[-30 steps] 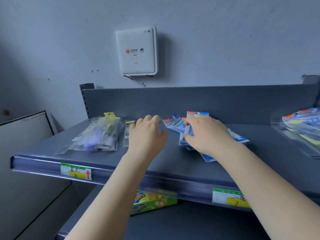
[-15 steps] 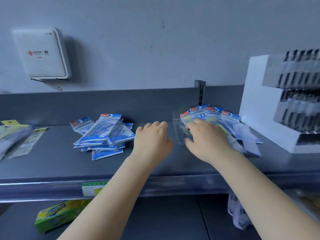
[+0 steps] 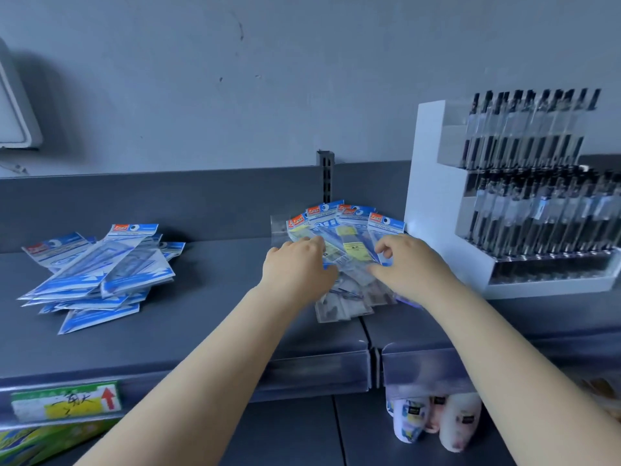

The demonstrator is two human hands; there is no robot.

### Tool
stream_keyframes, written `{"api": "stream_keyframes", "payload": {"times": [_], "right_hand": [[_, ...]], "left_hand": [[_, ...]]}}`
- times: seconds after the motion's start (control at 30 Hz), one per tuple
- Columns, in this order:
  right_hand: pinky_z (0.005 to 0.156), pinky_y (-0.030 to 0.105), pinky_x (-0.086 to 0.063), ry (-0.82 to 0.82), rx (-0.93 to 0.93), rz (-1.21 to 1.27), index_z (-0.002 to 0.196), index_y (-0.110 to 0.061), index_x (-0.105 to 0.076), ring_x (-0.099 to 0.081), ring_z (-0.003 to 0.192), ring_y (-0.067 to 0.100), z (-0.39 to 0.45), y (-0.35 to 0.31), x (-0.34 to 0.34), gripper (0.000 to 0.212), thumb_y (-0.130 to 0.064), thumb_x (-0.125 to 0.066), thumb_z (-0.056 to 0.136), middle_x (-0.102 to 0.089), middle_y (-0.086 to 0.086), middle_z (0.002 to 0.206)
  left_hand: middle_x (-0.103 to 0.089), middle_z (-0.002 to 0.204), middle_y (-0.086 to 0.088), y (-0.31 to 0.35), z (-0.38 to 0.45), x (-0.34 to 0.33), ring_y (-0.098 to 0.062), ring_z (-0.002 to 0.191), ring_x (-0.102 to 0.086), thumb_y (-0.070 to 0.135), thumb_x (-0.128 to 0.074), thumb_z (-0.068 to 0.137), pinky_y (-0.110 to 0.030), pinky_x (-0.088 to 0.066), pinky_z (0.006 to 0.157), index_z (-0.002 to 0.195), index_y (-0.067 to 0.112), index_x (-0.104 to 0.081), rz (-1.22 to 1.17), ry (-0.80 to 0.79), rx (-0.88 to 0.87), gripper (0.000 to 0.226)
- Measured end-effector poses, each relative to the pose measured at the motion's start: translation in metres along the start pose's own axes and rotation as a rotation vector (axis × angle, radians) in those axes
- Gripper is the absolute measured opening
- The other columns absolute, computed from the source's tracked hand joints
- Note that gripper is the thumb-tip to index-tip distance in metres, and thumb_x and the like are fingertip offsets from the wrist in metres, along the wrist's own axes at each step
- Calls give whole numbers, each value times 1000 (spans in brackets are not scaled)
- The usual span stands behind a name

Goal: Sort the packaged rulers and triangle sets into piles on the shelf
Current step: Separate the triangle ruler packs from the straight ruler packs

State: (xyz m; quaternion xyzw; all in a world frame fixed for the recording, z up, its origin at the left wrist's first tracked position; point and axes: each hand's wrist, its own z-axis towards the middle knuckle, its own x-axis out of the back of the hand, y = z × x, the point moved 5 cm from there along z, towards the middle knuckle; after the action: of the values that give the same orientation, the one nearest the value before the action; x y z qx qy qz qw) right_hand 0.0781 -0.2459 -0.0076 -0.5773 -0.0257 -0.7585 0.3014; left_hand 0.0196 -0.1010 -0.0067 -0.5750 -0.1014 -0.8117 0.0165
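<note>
Both hands, left [image 3: 297, 269] and right [image 3: 408, 267], press spread fingers on glossy plastic ruler packets [image 3: 339, 230] fanned across a grey metal shelf [image 3: 208, 317].

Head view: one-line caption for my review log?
Both hands, left and right, rest on the packets beside the pen rack; another pile lies left.

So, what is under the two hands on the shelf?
Under the left hand and right hand lies a fanned pile of clear packets with blue header cards. The packets' middle parts are covered by the hands.
</note>
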Motion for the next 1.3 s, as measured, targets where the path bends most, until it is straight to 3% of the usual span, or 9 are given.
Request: {"api": "stream_keyframes", "payload": {"times": [0.37, 0.53, 0.7, 0.83, 0.9, 0.97, 1.03, 1.1, 1.3], "right_hand": [[95, 32, -40, -154, -68, 15, 120, -15, -61, -52, 117, 23, 39, 28, -12, 50, -51, -55, 86, -59, 3, 126], [82, 34, -36, -195, -8, -122, 102, -16, -65, -51, 108, 23, 42, 8, -27, 59, -69, -56, 75, -61, 0, 105], [56, 29, -26, -260, -141, 54, 59, -18, -37, -44, 71, 22, 47, 10, -35, 55, -59, -73, 66, -39, -2, 63], [68, 30, -37, -283, -201, 235, 69, -14, -58, -53, 76, 23, 46, 9, -37, 34, -42, -77, 68, -52, 1, 68], [61, 28, -34, -246, -183, 290, 56, -16, -49, -46, 64, 19, 43, 4, -34, 34, -31, -74, 74, -45, -1, 60], [52, 27, -26, -198, -173, 334, 50, -16, -40, -37, 54, 15, 39, 1, -31, 42, -22, -69, 79, -39, -1, 55], [50, 27, -23, -131, -167, 392, 56, -9, -47, -36, 55, 16, 36, 2, -27, 33, -18, -65, 82, -42, 3, 60], [51, 26, -26, -48, -165, 498, 75, 2, -63, -41, 62, 18, 34, 5, -21, 21, -17, -64, 84, -48, 5, 68], [51, 20, -37, -21, -196, 778, 91, -10, -64, -56, 57, 11, 30, 8, -13, 10, -17, -56, 91, -61, 2, 74]], "left_hand": [[-48, 136, -9, -17, 57, -41, -28, 129, -38, 80, -45, 72, -39, -30, 101, 131, 9, -40, 43, -170, 286, 92], [-56, 123, -3, -34, 66, -38, -27, 121, -46, 63, -66, 72, -37, -34, 101, 132, 13, -38, -249, -178, 353, 83], [-61, 117, -5, -52, 67, -40, -27, 113, -55, 33, -82, 69, -43, -41, 103, 136, 12, -39, -580, -103, 442, 83], [-58, 125, -10, -54, 64, -42, -27, 113, -57, 18, -81, 71, -34, -48, 92, 136, 9, -44, -726, -92, 471, 75], [-62, 115, -8, -53, 62, -42, -27, 107, -58, 18, -76, 77, -32, -47, 90, 125, 10, -53, -711, -85, 490, 55], [-60, 88, 2, -49, 58, -40, -25, 100, -58, 30, -70, 80, -34, -45, 94, 89, 22, -57, -556, -66, 472, 17], [-57, 84, 7, -43, 55, -42, -22, 99, -58, 54, -65, 77, -34, -42, 92, 82, 25, -49, -395, -90, 435, 34], [-61, 96, 6, -41, 56, -44, -21, 103, -57, 69, -62, 69, -32, -42, 88, 98, 25, -55, -290, -110, 424, 53], [-46, 61, 2, -51, 58, -38, -15, 57, -45, 35, -77, 73, -24, -36, 56, 64, 13, -45, -539, -148, 455, 40]]}}
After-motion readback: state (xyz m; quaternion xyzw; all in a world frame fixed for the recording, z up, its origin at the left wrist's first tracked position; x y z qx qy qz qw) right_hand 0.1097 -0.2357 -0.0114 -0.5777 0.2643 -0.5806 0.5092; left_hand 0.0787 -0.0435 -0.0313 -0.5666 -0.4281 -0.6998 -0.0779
